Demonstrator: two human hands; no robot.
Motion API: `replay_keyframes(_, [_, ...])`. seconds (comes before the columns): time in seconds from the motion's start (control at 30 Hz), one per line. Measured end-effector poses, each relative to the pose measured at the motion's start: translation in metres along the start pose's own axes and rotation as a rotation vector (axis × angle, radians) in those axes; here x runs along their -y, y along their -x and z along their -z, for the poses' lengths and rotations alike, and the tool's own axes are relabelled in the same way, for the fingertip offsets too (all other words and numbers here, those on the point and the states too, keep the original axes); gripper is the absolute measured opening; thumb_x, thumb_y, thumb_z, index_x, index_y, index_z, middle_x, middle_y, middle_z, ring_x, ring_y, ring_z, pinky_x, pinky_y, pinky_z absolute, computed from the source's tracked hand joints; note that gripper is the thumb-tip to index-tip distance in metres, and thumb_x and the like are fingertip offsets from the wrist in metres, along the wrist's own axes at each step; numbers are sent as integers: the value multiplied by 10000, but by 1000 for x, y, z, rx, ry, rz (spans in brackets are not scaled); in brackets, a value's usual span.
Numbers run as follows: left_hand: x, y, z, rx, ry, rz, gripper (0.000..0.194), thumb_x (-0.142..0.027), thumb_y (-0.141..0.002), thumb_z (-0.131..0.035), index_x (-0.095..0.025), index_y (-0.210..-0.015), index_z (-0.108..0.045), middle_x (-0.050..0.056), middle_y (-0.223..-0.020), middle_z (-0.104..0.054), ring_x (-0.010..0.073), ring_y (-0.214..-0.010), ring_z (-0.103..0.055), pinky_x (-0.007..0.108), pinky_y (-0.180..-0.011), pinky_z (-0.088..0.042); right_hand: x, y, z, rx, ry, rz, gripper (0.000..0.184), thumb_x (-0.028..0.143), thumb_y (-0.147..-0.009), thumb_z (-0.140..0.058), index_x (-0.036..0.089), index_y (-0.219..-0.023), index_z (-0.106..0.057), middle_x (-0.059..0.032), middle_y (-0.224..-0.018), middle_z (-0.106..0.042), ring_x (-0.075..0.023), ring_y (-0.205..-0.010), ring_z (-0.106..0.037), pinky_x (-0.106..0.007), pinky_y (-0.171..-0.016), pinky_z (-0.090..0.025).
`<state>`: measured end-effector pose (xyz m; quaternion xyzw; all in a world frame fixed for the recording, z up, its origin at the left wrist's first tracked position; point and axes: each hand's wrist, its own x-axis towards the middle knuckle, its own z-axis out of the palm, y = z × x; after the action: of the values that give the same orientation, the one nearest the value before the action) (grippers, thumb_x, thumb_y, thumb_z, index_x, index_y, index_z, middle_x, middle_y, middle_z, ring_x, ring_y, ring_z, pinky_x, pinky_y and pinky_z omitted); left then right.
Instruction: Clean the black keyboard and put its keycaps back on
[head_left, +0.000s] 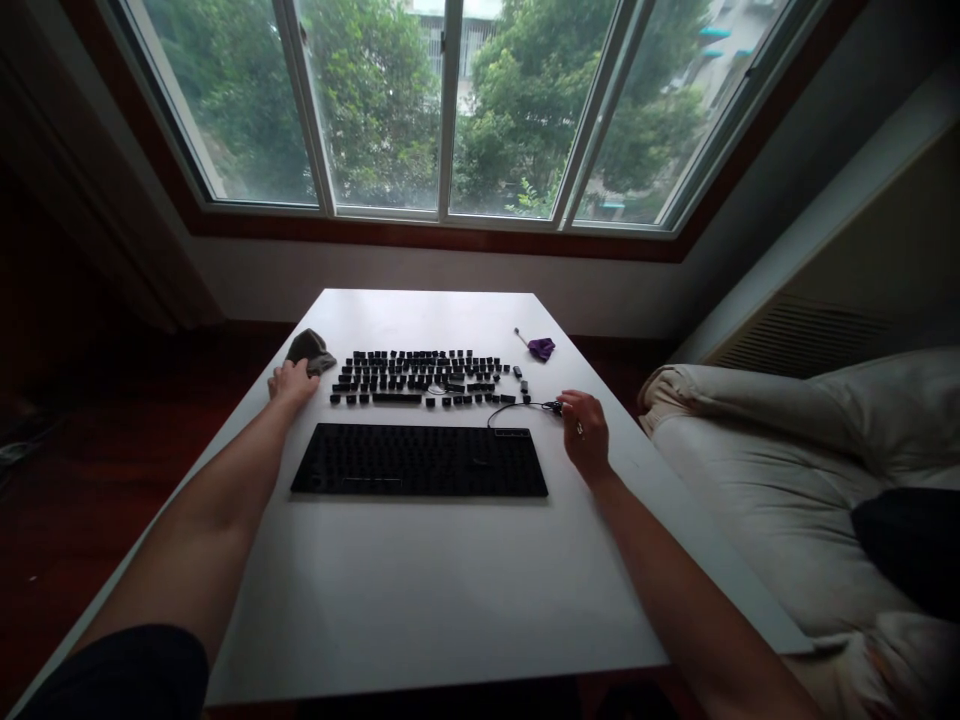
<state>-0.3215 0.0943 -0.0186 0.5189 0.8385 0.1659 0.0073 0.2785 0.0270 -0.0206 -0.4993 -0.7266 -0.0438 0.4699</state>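
We have the keyboard (420, 462) lying flat across the bench (420, 585), its long side toward us, which seems to leave its whole top within easy reach of both hands. Loose keycaps (416, 381) stand in rows just beyond the keyboard, the long spacebar cap (397, 399) in the nearest row; we judge that this order copies the keyboard's own layout, so each cap is easy to match to its place. A grey cloth (311, 347) sits bunched beyond the keyboard's left end, beside the rows. Our left hand (294, 382) meets its near edge with bent fingers; whether they close on it, we cannot tell. Our right hand (587, 430), just off the keyboard's far right corner, curls around what appears to be the bundled cable (553, 407). Holding the bundle out there probably spares the caps from being swept by it. Farther beyond the keyboard's right end lies a crumpled purple item (541, 348) with a thin stick (521, 334), apart from the caps, perhaps so that neither disturbs them.
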Motion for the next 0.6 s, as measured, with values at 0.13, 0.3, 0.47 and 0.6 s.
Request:
replay_keyframes(0.13, [9, 6, 0, 3, 15, 57, 421, -371, -798, -629, -146, -1154, -636, 206, -1144, -626, 414, -1132, -554, 559, -952, -431, 24, 1, 6, 140, -40, 27, 388, 452, -1047, -348, 244, -1126, -665, -105, -1148, -653, -274, -1081, -613, -410, -924, -495])
replay_keyframes(0.3, [11, 36, 9, -163, 97, 127, 254, -335, -807, -633, -138, -967, -640, 215, -1182, -581, 435, -1204, -492, 601, -979, -426, 20, 7, 7, 313, 101, -34, 414, 490, -1045, -357, 241, -1020, -687, -77, -961, -709, -243, -867, -656, -338, -762, -476])
replay_keyframes(0.47, [1, 71, 27, -390, 293, 170, 257, -311, -898, -505, -137, -1075, -571, 181, -1266, -526, 321, -1191, -513, 470, -1045, -445, 16, 16, -4, 453, 151, 25, 302, 423, -1013, -454, 239, -1065, -687, -77, -1078, -707, -231, -882, -662, -327, -760, -478])
replay_keyframes(0.6, [-7, 98, 41, -487, 560, 166, 192, -273, -909, -461, -171, -1056, -529, 111, -1141, -579, 251, -1083, -575, 387, -1027, -461, 19, 20, -6, 523, 38, 57, 242, 324, -965, -519, 240, -1139, -665, -86, -1087, -691, -222, -856, -656, -347, -775, -504])
